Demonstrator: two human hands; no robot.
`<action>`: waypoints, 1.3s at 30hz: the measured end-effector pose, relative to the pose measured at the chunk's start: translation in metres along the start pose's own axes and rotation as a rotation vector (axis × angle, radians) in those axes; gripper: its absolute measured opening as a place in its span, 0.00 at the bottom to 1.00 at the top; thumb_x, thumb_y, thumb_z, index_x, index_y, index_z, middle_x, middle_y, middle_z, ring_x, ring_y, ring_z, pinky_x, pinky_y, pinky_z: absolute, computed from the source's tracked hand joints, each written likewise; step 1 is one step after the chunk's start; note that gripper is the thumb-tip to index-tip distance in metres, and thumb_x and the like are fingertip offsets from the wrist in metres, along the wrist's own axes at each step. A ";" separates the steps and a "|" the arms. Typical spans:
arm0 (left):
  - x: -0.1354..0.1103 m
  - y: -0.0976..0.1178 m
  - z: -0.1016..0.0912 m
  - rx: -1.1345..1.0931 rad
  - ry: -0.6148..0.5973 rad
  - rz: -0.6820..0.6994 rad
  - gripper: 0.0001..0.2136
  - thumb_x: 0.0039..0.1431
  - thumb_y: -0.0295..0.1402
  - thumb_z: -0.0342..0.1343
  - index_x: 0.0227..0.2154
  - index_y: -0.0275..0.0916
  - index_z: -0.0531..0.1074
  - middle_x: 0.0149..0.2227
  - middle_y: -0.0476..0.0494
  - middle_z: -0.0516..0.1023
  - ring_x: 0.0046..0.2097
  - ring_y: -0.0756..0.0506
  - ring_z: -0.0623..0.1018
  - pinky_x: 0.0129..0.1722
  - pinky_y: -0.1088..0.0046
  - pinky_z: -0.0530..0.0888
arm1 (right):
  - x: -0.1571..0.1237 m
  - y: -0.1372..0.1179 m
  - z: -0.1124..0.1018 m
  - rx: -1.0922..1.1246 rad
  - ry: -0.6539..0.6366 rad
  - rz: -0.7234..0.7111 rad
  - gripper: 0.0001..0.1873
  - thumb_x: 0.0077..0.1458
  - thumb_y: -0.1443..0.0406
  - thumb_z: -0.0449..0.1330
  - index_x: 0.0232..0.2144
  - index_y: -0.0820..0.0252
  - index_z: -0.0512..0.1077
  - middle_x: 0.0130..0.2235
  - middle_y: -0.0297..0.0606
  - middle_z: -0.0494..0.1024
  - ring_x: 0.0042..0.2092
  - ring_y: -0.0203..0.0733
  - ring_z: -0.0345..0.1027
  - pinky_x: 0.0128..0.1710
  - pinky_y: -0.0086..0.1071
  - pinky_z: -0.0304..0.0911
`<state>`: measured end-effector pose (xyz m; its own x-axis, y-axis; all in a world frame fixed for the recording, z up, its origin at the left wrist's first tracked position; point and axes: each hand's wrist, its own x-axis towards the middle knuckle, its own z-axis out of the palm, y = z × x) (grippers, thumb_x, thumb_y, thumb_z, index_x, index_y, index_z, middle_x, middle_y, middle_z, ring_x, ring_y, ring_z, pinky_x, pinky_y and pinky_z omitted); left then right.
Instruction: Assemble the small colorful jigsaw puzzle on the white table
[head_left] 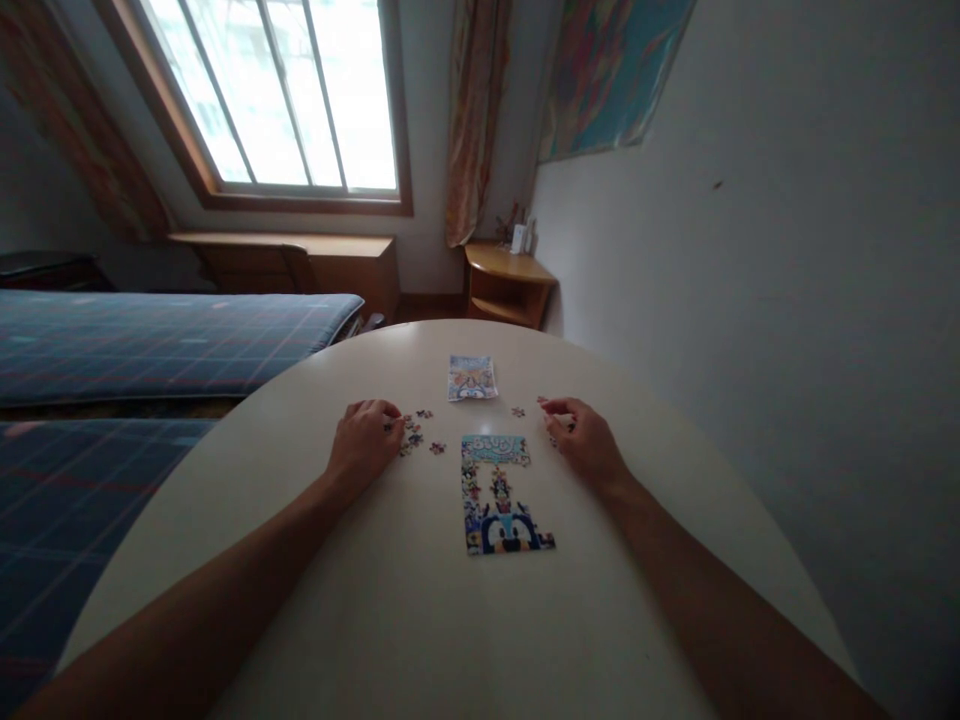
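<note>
A partly assembled jigsaw puzzle lies flat on the round white table. Its top strip, left side and bottom are joined, and a narrow column of pieces stands in the inner gap. My left hand rests at a cluster of loose puzzle pieces, fingers curled; what they hold, if anything, is hidden. To the right of the puzzle, my right hand has its fingers pinched, with a small puzzle piece at the tips. Other pieces show partly beneath that hand.
Beyond the puzzle lies a creased picture sheet. Single loose pieces lie near it, one at the right. A plaid-covered bed stands left of the table, a wall rises on the right, and a corner shelf is behind.
</note>
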<state>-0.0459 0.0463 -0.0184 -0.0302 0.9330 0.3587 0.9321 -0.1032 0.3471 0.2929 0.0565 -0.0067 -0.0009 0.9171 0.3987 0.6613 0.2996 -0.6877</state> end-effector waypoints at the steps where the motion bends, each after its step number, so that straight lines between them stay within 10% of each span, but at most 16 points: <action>1: 0.000 0.000 0.000 -0.002 0.001 -0.002 0.12 0.61 0.39 0.53 0.38 0.37 0.77 0.42 0.37 0.79 0.50 0.35 0.73 0.55 0.56 0.68 | 0.000 0.000 0.000 0.002 0.001 0.001 0.10 0.53 0.65 0.58 0.38 0.60 0.76 0.45 0.46 0.81 0.47 0.47 0.75 0.53 0.47 0.66; 22: 0.000 0.005 -0.003 -0.127 0.040 -0.016 0.07 0.58 0.34 0.55 0.37 0.40 0.76 0.36 0.42 0.82 0.47 0.37 0.76 0.50 0.60 0.72 | -0.001 0.002 0.001 0.011 0.002 -0.003 0.10 0.54 0.65 0.58 0.38 0.59 0.76 0.45 0.44 0.81 0.45 0.45 0.75 0.51 0.43 0.67; 30: -0.012 0.030 -0.011 -0.277 0.086 0.220 0.05 0.63 0.34 0.56 0.35 0.43 0.77 0.39 0.44 0.82 0.52 0.40 0.74 0.53 0.59 0.71 | -0.006 -0.021 0.003 -0.079 -0.021 -0.251 0.08 0.57 0.66 0.58 0.39 0.57 0.76 0.43 0.42 0.81 0.48 0.48 0.72 0.53 0.45 0.64; 39: -0.040 0.062 0.000 -0.568 -0.044 0.459 0.04 0.62 0.35 0.61 0.35 0.42 0.76 0.41 0.43 0.79 0.48 0.42 0.77 0.48 0.62 0.74 | -0.038 -0.076 0.010 0.057 -0.330 -0.441 0.08 0.59 0.64 0.63 0.42 0.54 0.77 0.40 0.37 0.82 0.45 0.43 0.74 0.50 0.39 0.64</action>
<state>0.0129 0.0022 -0.0113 0.3440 0.7644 0.5452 0.5164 -0.6390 0.5701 0.2350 0.0019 0.0246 -0.5095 0.7325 0.4515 0.5034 0.6793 -0.5339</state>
